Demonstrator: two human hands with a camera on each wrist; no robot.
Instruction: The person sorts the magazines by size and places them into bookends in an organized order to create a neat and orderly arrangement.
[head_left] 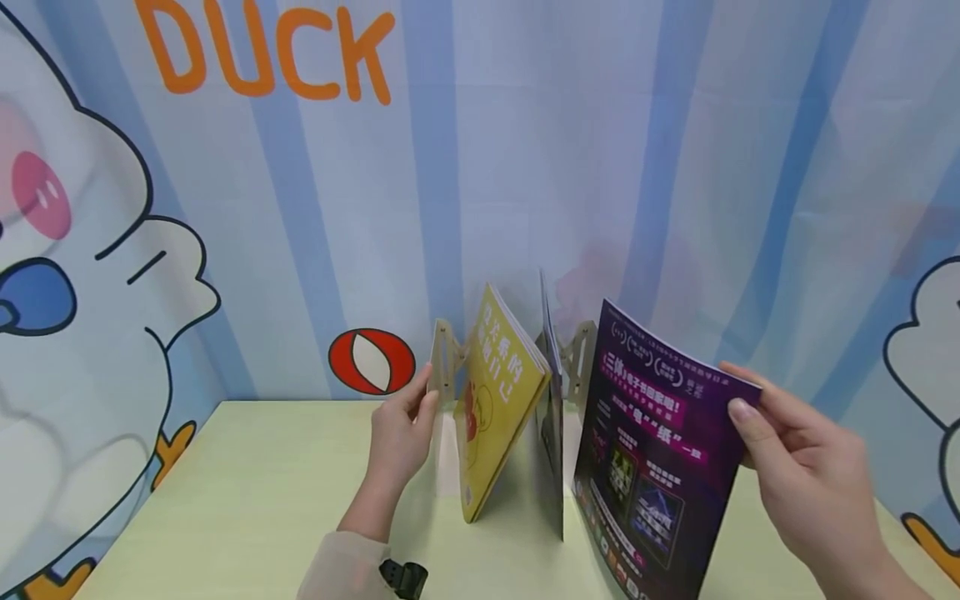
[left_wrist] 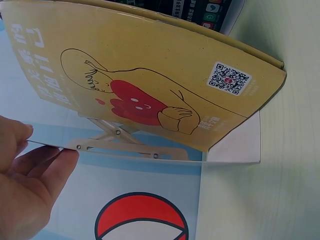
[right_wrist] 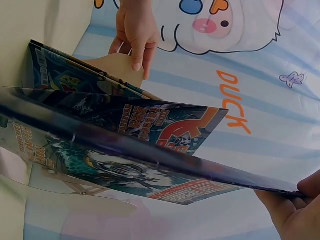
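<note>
My left hand (head_left: 397, 437) pinches the upper edge of the cream left end panel (left_wrist: 125, 149) of an expanding book stand, whose crossed metal links show behind. Just right of that panel leans a yellow book (head_left: 497, 408) with a red heart on its cover. A thin dark magazine (head_left: 553, 425) stands upright in the middle, seen nearly edge-on from the head. Thumb and fingers of my right hand (head_left: 813, 467) grip the upper right corner of a purple-black magazine (head_left: 660, 475), tilted at the stand's right side. That magazine hides most of the right end panel.
The stand sits on a pale yellow-green table (head_left: 247, 500). Close behind hangs a striped blue curtain (head_left: 510, 167) with duck drawings and orange lettering. A black band (head_left: 405, 577) is on the left wrist.
</note>
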